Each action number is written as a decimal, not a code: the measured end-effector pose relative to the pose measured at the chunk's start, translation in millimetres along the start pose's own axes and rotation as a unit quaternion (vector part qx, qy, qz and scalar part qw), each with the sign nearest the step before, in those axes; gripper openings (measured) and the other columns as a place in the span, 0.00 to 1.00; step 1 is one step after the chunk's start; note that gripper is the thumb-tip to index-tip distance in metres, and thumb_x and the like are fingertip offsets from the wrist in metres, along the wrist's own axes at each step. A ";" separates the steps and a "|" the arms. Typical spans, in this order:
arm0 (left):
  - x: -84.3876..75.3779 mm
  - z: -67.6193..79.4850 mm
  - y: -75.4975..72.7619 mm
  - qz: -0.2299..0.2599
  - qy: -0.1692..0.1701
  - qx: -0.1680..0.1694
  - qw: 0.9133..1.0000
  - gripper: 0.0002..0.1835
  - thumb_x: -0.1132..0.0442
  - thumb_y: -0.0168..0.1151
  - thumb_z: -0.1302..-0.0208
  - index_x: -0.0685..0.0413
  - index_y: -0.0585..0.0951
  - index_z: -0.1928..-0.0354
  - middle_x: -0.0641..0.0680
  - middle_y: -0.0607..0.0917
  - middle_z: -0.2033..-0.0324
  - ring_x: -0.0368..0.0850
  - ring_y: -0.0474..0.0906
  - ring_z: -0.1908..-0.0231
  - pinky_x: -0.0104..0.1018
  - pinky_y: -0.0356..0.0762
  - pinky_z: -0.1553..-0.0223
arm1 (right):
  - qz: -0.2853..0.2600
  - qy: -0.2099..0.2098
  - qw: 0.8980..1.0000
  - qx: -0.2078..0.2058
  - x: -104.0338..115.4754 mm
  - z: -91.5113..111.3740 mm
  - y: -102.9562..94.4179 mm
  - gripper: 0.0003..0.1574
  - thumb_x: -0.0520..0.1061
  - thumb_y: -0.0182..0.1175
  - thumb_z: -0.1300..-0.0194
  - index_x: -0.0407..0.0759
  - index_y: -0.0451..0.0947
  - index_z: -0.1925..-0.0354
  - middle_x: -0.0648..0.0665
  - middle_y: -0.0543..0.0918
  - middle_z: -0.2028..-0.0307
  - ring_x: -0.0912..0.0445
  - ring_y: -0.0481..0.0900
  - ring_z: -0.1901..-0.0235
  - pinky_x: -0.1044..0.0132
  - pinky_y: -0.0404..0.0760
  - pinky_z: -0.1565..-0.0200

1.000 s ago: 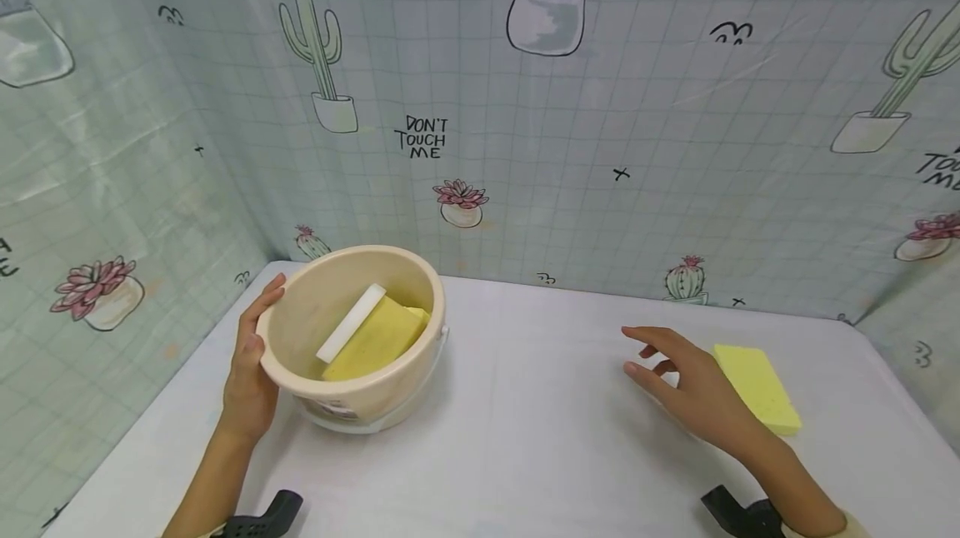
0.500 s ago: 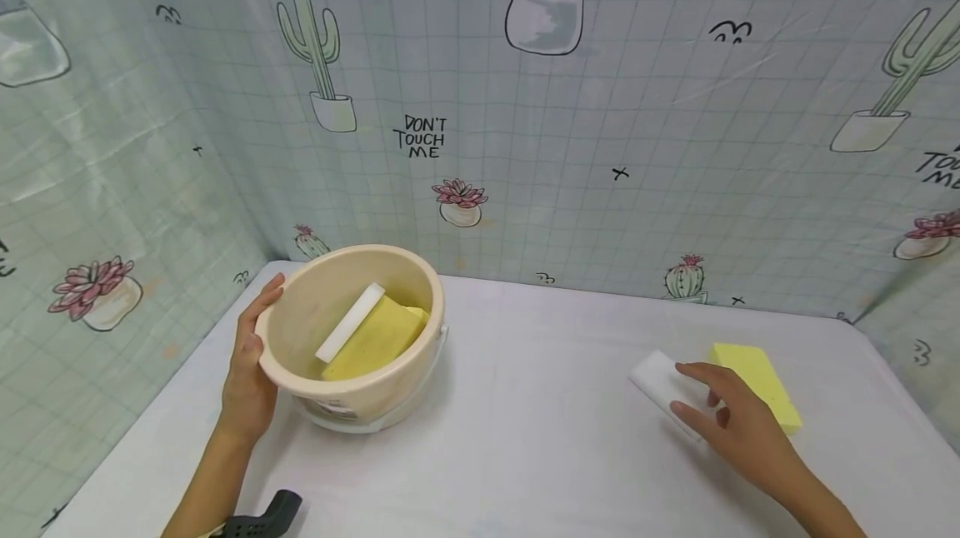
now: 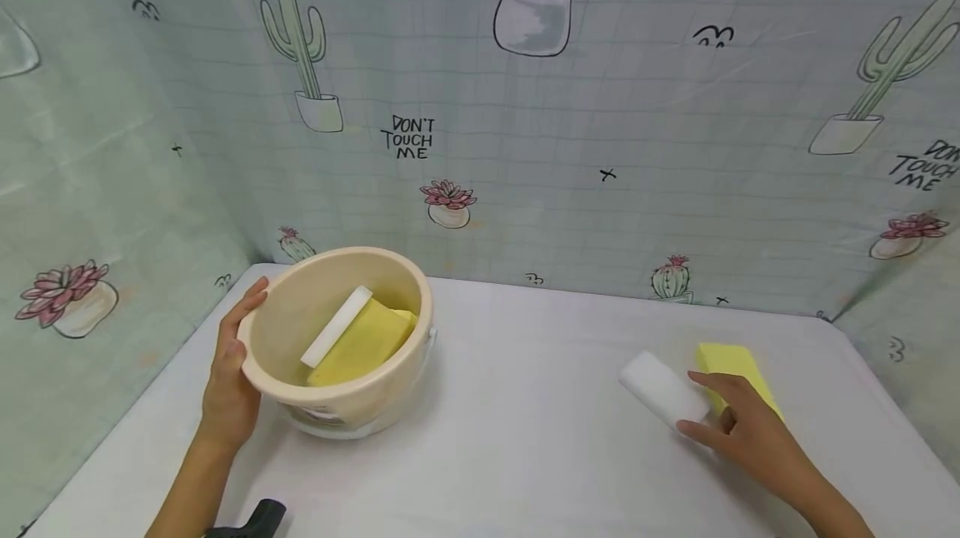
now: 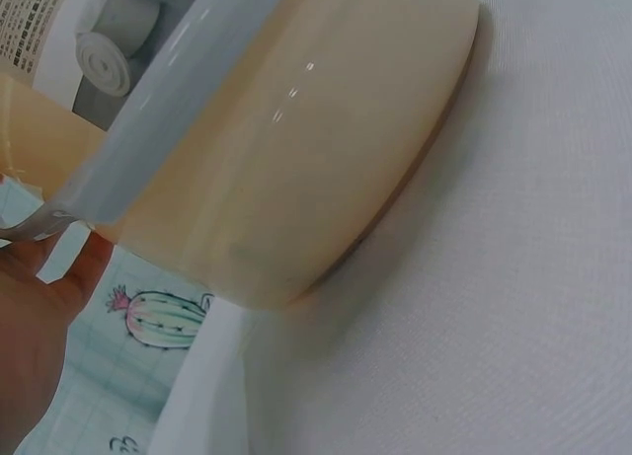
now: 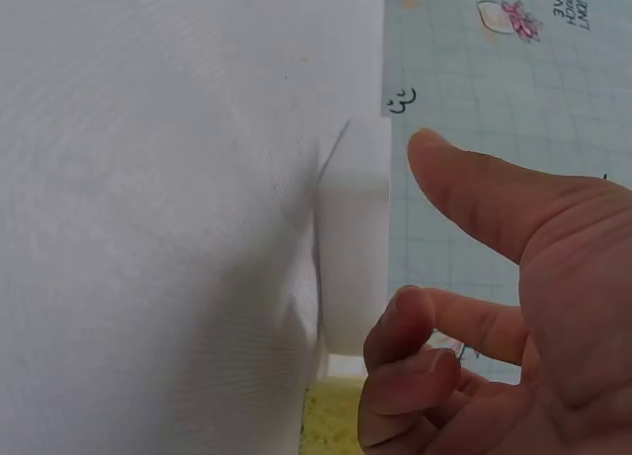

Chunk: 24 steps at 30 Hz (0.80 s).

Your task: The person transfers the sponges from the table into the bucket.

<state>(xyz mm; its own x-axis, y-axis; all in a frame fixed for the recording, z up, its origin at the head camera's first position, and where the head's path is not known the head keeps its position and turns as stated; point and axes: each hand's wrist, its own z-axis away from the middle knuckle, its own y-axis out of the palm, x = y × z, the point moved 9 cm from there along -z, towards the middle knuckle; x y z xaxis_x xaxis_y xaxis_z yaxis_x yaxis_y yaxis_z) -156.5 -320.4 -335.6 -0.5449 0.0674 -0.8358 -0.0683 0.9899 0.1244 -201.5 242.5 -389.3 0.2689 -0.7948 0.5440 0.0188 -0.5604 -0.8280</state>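
A cream bucket (image 3: 296,330) leans toward me on the left of the table. My left hand (image 3: 231,392) grips its side at the rim; in the left wrist view some of the hand's fingers pass behind the bucket's wall. Inside lie a white sponge block (image 3: 337,336) and yellow sponges (image 3: 363,346), partly covering one another. On the right, another white sponge block (image 3: 663,388) lies flat on the table. My right hand (image 3: 753,434) hovers at its near end, thumb and forefinger spread apart. The right wrist view shows the thumb well away from this white block (image 5: 354,248).
A yellow sponge (image 3: 731,363) lies just beyond the right hand, partly hidden by it. The white table (image 3: 510,421) meets a cactus-print cloth (image 3: 540,188) at the back and sides. The bucket's pale handle (image 4: 188,100) hangs down its outside.
My right hand has drawn back to the right, and the white block on the table now shows where the hand was. The left hand and bucket hold still while the head view shifts slightly.
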 end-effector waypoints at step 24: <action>-1.9 -0.6 0.8 0.020 0.002 -0.001 1.000 0.28 0.53 0.41 0.28 0.56 0.59 0.30 0.54 0.48 0.27 0.49 0.41 0.29 0.32 0.47 0.34 | -0.013 0.049 0.998 0.043 -7.6 -1.8 15.2 0.49 0.48 0.76 0.53 0.33 0.65 0.38 0.37 0.69 0.53 0.59 0.75 0.70 0.69 0.75 0.71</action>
<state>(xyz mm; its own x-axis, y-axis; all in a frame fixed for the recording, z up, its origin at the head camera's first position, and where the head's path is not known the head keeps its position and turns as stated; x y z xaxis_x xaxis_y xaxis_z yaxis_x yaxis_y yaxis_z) -156.1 -319.9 -333.6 -0.5503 0.1069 -0.8281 -0.0471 0.9862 0.1587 -205.0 239.6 -405.8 0.1725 -0.8019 0.5720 0.1075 -0.5619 -0.8202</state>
